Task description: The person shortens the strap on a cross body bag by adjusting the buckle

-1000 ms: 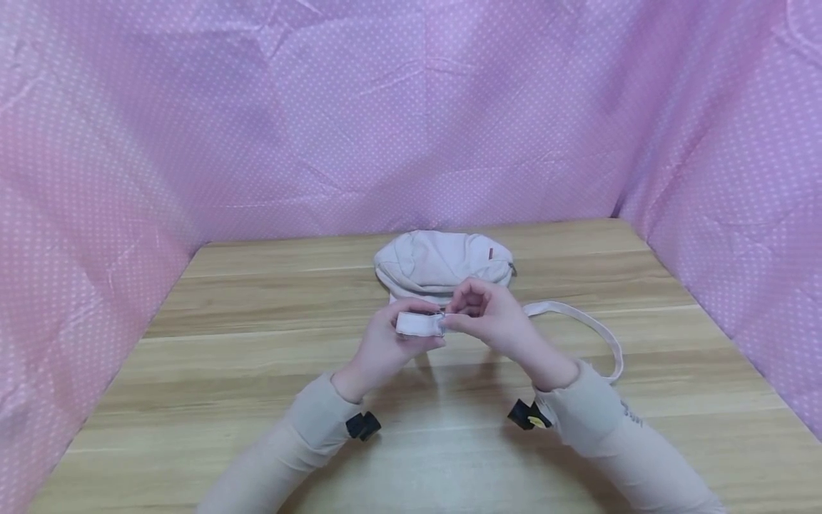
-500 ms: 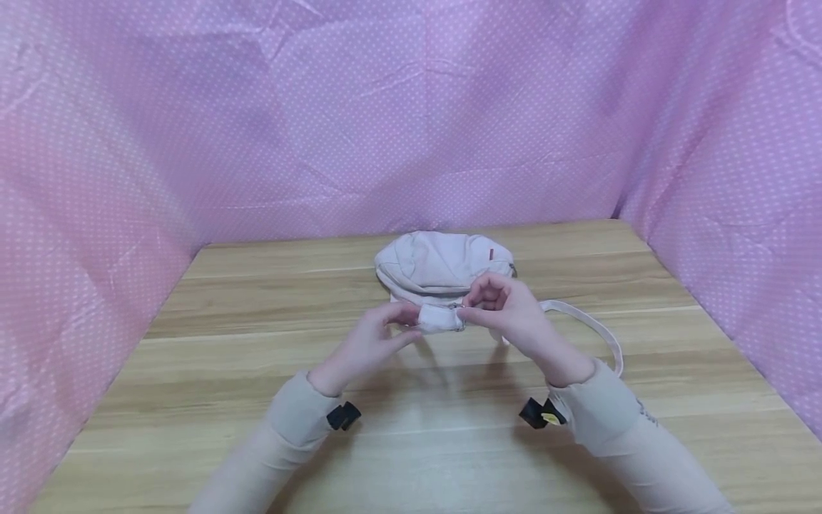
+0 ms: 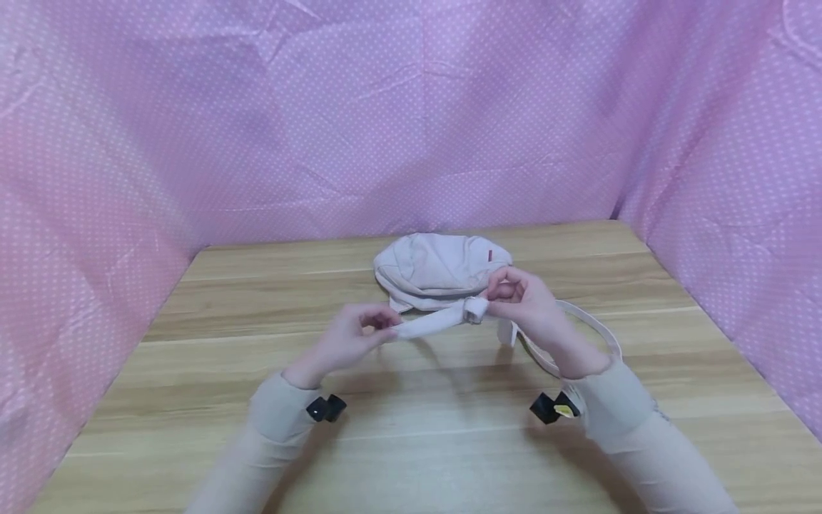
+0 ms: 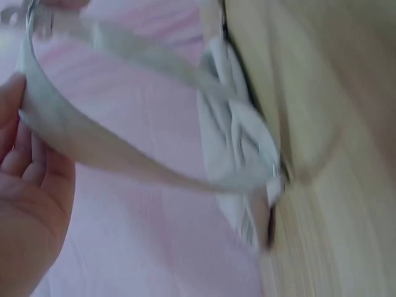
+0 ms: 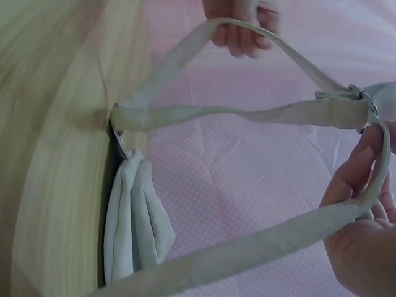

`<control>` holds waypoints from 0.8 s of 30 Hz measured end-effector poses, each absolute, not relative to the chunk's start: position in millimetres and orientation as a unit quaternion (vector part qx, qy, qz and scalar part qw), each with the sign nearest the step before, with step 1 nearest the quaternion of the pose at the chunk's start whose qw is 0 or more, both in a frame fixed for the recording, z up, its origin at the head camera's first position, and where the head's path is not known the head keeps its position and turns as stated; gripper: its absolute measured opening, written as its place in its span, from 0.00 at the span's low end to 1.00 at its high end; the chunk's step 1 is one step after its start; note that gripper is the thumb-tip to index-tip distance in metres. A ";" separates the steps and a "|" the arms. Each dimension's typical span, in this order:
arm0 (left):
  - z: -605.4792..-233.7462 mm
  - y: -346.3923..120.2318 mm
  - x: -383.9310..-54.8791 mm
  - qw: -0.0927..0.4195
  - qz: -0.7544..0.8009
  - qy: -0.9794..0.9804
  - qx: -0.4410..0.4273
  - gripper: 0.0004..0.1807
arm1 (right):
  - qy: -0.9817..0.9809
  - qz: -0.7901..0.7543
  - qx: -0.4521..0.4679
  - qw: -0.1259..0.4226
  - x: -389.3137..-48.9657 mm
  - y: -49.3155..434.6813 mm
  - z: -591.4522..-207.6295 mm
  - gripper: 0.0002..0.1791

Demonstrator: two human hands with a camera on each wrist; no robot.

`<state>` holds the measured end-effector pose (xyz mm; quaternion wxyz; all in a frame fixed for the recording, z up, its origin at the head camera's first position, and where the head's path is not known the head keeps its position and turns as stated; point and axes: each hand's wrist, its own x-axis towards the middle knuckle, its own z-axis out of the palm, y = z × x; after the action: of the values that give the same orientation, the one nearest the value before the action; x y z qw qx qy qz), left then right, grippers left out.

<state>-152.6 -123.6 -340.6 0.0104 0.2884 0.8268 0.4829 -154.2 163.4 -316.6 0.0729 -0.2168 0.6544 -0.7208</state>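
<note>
Plainly, both hands are busy on one pale strap (image 3: 430,323), raised over the wooden table (image 3: 437,457). Left hand (image 3: 349,339): thumb and fingers brought together on the strap, pinching it. Right hand (image 3: 533,314): thumb and fingertips closed on the strap just beside a metal buckle (image 5: 359,93), lower fingers curled loosely. Strap runs taut-looking between the two. Pale bag (image 3: 443,260) lies behind, near the table's far edge, small red tab (image 3: 491,255) on its right side; the strap joins it at a metal ring. More strap curves across the tabletop by the right forearm. Light sleeves, a small black block at each cuff. Pink dotted cloth (image 3: 411,107) hangs round three sides.
</note>
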 end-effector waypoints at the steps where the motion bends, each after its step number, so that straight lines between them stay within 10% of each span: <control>1: -340.4 -128.9 -154.4 0.012 0.482 0.829 0.284 0.06 | 0.651 -0.722 -0.222 0.074 -155.2 166.5 -316.2 0.18; 19: -347.8 -177.0 -171.5 0.018 0.398 0.880 0.260 0.02 | 0.687 -0.685 -0.214 0.113 -154.2 179.0 -318.2 0.15; 24: -350.1 -162.8 -169.9 0.003 0.392 0.884 0.255 0.15 | 0.701 -0.681 -0.187 0.105 -152.7 168.4 -317.6 0.14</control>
<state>-169.9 -162.8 -350.1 0.0029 0.2554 0.8838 0.3921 -152.7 168.4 -317.6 0.1048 -0.1868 0.7007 -0.6805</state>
